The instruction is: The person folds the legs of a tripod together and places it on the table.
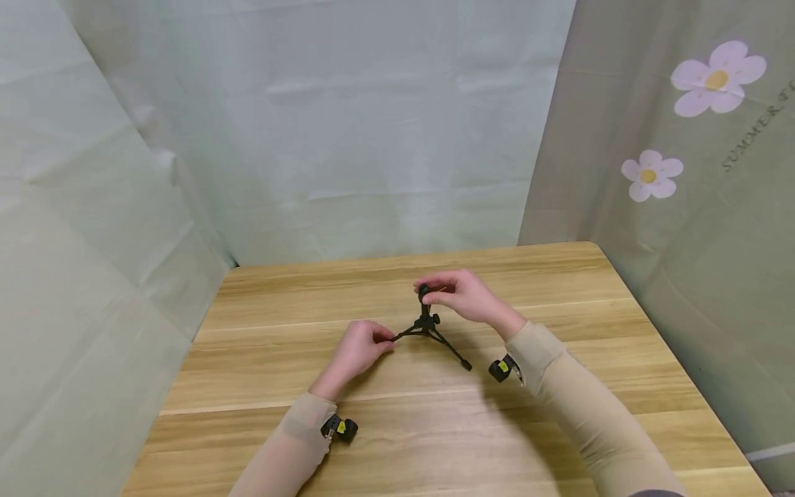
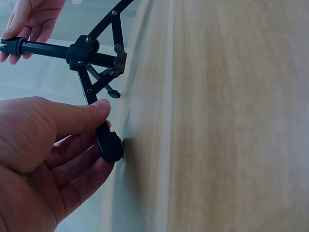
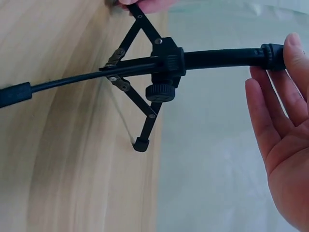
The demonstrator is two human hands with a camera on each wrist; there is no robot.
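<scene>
A small black tripod [image 1: 426, 322] stands on the wooden table with its legs spread and its centre post upright. My left hand [image 1: 359, 345] pinches one leg near its rubber foot [image 2: 111, 147], thumb on one side and fingers on the other. At the top of the post my right hand [image 1: 467, 298] grips the head [image 3: 275, 56] between thumb and fingers. A round knob [image 3: 160, 92] sticks out from the hub in the right wrist view. Another leg [image 1: 452, 351] reaches toward the front right, its foot on the table.
The light wooden table [image 1: 248, 386] has its back edge a short way beyond the tripod. Pale cloth hangs behind [image 1: 373, 138] and at both sides, with printed flowers on the right. Each sleeve carries a small black wrist camera [image 1: 500, 368].
</scene>
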